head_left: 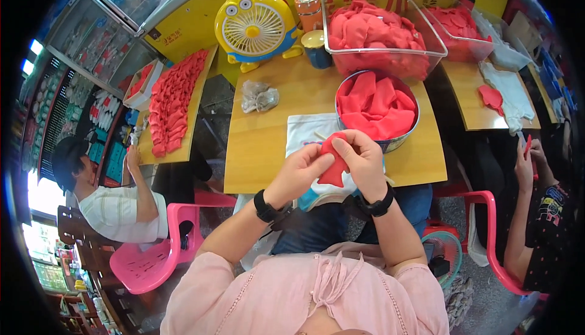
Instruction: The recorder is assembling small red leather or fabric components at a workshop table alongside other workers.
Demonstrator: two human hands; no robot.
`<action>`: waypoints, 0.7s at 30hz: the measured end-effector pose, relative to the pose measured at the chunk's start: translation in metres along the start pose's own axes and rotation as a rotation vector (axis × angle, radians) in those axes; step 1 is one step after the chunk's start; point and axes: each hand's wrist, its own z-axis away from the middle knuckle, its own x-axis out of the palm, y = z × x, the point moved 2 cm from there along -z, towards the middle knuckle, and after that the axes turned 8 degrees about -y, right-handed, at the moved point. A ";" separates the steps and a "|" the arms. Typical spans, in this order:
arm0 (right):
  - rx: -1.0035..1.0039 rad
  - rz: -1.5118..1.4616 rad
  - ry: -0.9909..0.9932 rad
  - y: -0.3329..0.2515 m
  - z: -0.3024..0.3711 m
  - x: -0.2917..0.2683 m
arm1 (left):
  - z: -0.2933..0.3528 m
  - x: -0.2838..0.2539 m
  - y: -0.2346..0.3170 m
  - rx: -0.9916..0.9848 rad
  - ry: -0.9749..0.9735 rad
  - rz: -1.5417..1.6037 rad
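Both my hands meet over the near edge of the table, working on a small red fabric piece [333, 175]. My left hand [303, 173] pinches its left side between thumb and fingers. My right hand [365, 163] grips its top and right side, thumb bent over it. The lower end of the fabric hangs free in a pointed shape. Beneath my hands lies a white cloth with a coloured print [301, 129], partly over the table edge. Just beyond my right hand stands a round tin [400, 142] heaped with similar red pieces.
On the wooden table [256, 146] stand a yellow fan [251, 30], a blue-and-yellow cup [317, 51], an orange bottle [308, 10], a crumpled clear bag [259, 96] and a clear box [436, 56] of red fabric. Other people sit at tables left [122, 204] and right [524, 167]. Pink chairs [164, 256] flank me.
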 end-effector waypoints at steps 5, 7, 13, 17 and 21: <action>-0.045 -0.182 0.143 -0.005 -0.003 -0.011 | -0.026 -0.006 0.030 -0.076 -0.128 -0.210; -0.047 -0.259 0.116 -0.001 -0.005 -0.011 | -0.054 -0.020 0.056 0.025 -0.089 -0.195; -0.074 -0.109 0.047 0.017 -0.005 -0.011 | -0.152 -0.019 0.143 0.102 -0.060 0.041; -0.036 0.120 0.034 0.016 -0.004 -0.011 | -0.164 -0.053 0.103 -0.025 0.017 -0.415; -0.042 0.313 0.029 0.012 -0.002 -0.006 | -0.156 -0.139 0.060 -0.008 0.198 -0.820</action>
